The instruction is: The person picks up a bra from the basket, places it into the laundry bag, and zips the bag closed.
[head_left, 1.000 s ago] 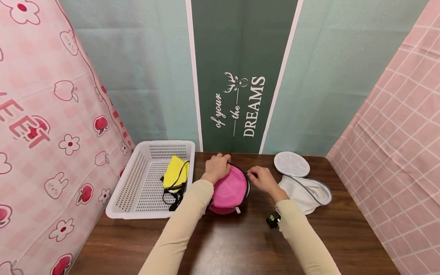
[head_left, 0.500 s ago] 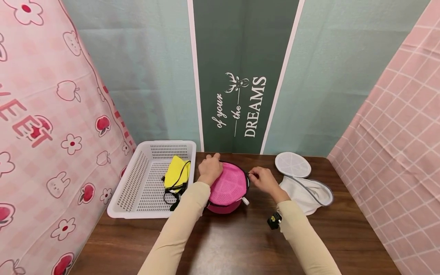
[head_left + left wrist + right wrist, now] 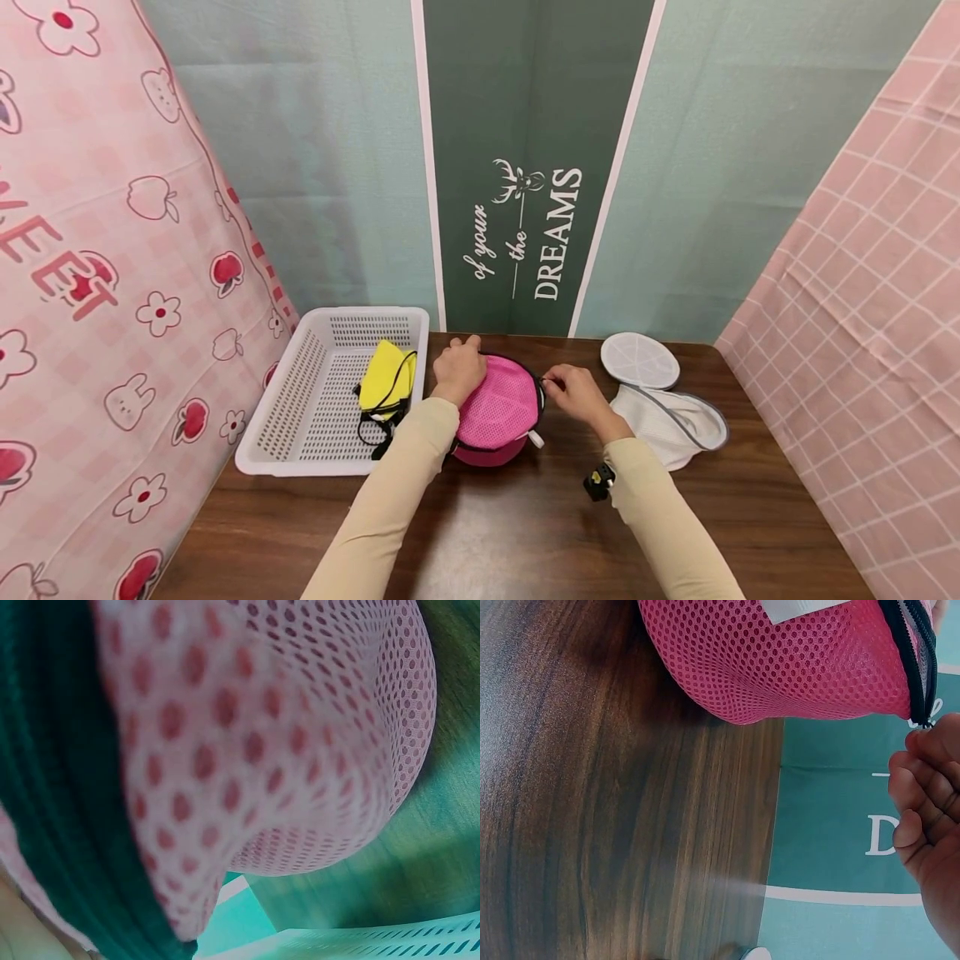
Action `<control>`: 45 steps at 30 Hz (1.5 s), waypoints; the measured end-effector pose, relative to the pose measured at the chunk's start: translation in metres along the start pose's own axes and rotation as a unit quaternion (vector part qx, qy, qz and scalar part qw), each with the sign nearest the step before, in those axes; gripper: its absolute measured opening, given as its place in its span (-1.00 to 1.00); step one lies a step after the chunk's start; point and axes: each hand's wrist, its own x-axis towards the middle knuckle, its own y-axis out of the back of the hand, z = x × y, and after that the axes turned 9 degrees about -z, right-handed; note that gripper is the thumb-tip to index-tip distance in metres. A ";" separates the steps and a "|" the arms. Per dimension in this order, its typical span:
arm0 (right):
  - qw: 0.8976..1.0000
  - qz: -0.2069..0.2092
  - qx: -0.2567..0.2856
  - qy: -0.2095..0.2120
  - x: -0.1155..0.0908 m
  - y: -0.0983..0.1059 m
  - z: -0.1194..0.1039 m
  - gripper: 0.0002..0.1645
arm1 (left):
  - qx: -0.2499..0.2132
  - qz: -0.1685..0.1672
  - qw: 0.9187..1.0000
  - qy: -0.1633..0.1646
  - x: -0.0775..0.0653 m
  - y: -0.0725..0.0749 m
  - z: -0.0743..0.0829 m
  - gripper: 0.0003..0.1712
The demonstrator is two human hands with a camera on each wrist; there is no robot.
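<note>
A round pink mesh laundry bag (image 3: 498,408) with a black-edged zip stands on the wooden table in the head view. My left hand (image 3: 459,371) grips its upper left edge. In the left wrist view the black zip band (image 3: 67,787) runs close to the lens, with part of my fingers (image 3: 22,930) behind it. At the bag's right side, my right hand (image 3: 576,390) pinches the zip pull; thumb and fingertips largely cover it. The right wrist view has the zip (image 3: 924,667) ending right at those fingertips, and a white tag (image 3: 802,606) on the mesh.
On the left stands a white perforated basket (image 3: 258,454) holding a yellow cloth item (image 3: 386,375) with black cords. To the right lie a white mesh bag (image 3: 663,425) with grey edging and a flat white disc (image 3: 640,360). Curtains hang behind and at both sides.
My left hand has shifted left along the bag's edge, and the bag's pink top has spread and tipped toward me. My right hand has hardly moved from the zip.
</note>
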 end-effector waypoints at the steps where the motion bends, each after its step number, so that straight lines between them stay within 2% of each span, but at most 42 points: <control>1: 1.000 0.001 -0.003 0.002 0.000 0.000 0.000 -0.94 | 0.003 0.002 1.000 -0.001 0.000 0.000 0.000 -0.72; 4: 1.000 0.002 -0.008 0.007 0.001 0.000 0.000 -0.94 | 0.017 0.010 1.000 -0.010 -0.001 0.000 0.002 -0.72; 14: 1.000 0.007 -0.008 0.009 0.003 0.000 0.000 -0.94 | 0.031 0.037 0.994 -0.094 -0.001 0.000 0.017 -0.78; 17: 1.000 0.007 -0.006 0.004 0.003 0.001 -0.001 -0.94 | 0.037 0.029 0.991 -0.123 0.000 -0.001 0.023 -0.76; 20: 1.000 0.009 -0.005 0.003 0.004 0.003 -0.003 -0.93 | 0.047 0.006 0.986 -0.162 0.001 -0.002 0.028 -0.71; 23: 1.000 0.009 -0.008 0.004 0.006 0.004 -0.004 -0.93 | 0.061 -0.017 0.977 -0.206 0.002 -0.003 0.033 -0.70; 26: 1.000 0.005 -0.007 0.002 0.006 0.004 -0.004 -0.94 | 0.086 -0.022 0.968 -0.237 0.001 -0.004 0.036 -0.75; 29: 1.000 0.001 -0.006 -0.001 0.006 0.004 -0.004 -0.95 | 0.111 -0.014 0.963 -0.245 0.000 -0.005 0.037 -0.83; 31: 1.000 -0.001 -0.003 -0.002 0.006 0.004 -0.003 -0.95 | 0.117 -0.009 0.963 -0.243 0.000 -0.006 0.037 -0.87; 37: 1.000 -0.001 -0.001 -0.002 0.004 0.006 -0.004 -0.95 | 0.115 -0.008 0.964 -0.240 -0.001 -0.004 0.037 -0.88; 45: 1.000 0.000 -0.001 -0.006 0.005 0.004 -0.004 -0.95 | 0.101 -0.011 0.969 -0.223 -0.002 -0.003 0.037 -0.89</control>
